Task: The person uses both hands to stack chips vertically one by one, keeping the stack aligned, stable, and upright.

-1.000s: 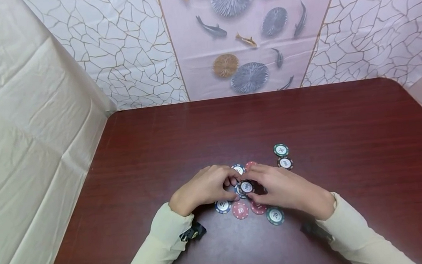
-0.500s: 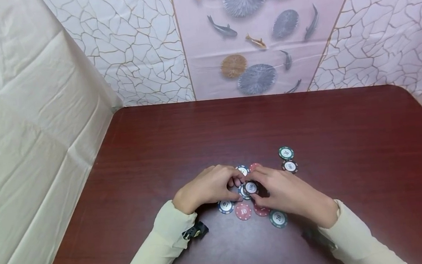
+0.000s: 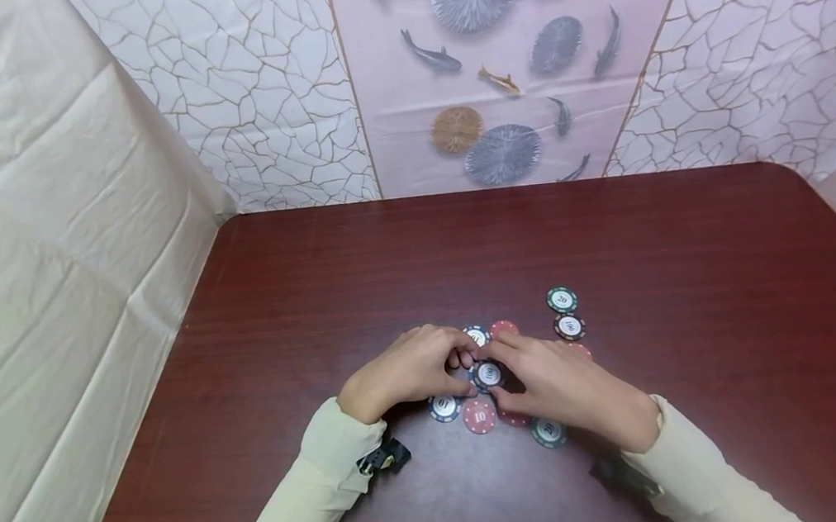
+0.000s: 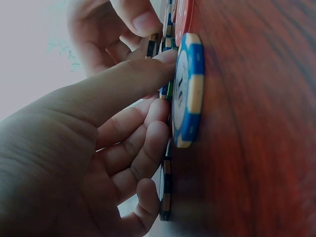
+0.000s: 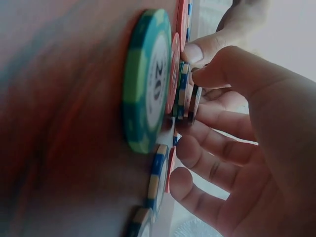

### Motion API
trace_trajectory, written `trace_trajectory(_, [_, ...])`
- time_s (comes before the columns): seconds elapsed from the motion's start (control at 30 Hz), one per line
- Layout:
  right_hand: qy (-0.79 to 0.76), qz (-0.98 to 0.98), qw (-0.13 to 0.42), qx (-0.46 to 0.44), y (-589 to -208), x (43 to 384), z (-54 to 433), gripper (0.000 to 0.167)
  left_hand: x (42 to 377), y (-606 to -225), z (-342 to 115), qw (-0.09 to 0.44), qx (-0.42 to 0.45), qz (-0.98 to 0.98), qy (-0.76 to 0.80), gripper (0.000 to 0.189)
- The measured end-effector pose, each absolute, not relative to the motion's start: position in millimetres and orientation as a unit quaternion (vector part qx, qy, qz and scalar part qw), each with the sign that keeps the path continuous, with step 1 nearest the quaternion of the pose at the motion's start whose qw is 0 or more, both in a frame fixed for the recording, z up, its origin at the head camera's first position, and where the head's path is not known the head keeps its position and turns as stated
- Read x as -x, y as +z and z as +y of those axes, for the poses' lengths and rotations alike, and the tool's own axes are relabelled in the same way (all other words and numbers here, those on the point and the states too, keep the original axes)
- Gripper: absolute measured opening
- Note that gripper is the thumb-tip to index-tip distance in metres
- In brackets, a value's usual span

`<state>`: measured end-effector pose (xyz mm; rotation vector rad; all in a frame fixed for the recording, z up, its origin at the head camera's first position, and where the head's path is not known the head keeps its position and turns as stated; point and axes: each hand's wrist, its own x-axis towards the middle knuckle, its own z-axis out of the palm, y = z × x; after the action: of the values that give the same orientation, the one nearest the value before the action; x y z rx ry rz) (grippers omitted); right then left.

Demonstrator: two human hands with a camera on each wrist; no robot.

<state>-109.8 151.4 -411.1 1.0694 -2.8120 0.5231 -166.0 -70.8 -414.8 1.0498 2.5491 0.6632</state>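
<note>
My right hand [image 3: 566, 381] pinches a black poker chip [image 3: 489, 373] marked 100 between thumb and fingers. That chip is slightly tilted, close over a small stack of poker chips [image 5: 183, 94] with blue and green edges. From the other side, my left hand [image 3: 405, 371] holds the stack, thumb at the near edge and fingertips at the far edge. Near the left thumb lies a blue chip [image 4: 191, 94], with a red chip [image 3: 480, 416] marked 10 beside it. Partly hidden by the right hand are another red chip [image 3: 514, 418] and a green chip [image 3: 548, 432].
Beyond the hands lie a blue chip [image 3: 476, 336] and a red chip [image 3: 503, 328]. Farther right are a green chip [image 3: 561, 299], a black chip [image 3: 569, 326] and a partly covered red chip [image 3: 581, 350]. The brown table [image 3: 300, 279] meets a patterned cloth backdrop [image 3: 262, 100].
The black chip has shifted left and now covers more of the stack. My right hand moved slightly with it, while the left stays around the stack. The head view shifted a little.
</note>
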Motion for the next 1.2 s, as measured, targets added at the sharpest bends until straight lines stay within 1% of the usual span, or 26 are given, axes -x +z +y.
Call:
trace_trajectory(0.17, [0.169,-0.921,0.036,-0.35,-412.3,109.2,151.5,0.039,164.7,-417.6,-70.9,0.157,-0.362,0.886,0.243,0.032])
trace_trajectory(0.4, [0.154,-0.921,0.056,-0.353,-412.9,110.8,153.1,0.04,165.2,-417.1,-69.9,0.157,-0.366,0.884,0.246,0.033])
trace_trajectory(0.53, [0.164,-0.922,0.058,-0.345,-413.9,110.9,151.6,0.039,165.5,-414.8,-71.0,0.156,-0.366,0.884,0.245,0.033])
trace_trajectory(0.73, [0.209,-0.923,0.034,-0.322,-416.9,110.2,153.8,0.036,166.6,-415.3,-69.4,0.156,-0.376,0.879,0.247,0.033])
trace_trajectory(0.97, [0.249,-0.92,-0.017,-0.303,-415.8,113.4,153.9,0.04,166.8,-416.4,-72.9,0.159,-0.378,0.876,0.255,0.033])
trace_trajectory(1.2, [0.259,-0.922,-0.027,-0.286,-417.1,117.1,152.9,0.041,167.7,-418.5,-73.7,0.155,-0.378,0.876,0.256,0.032])
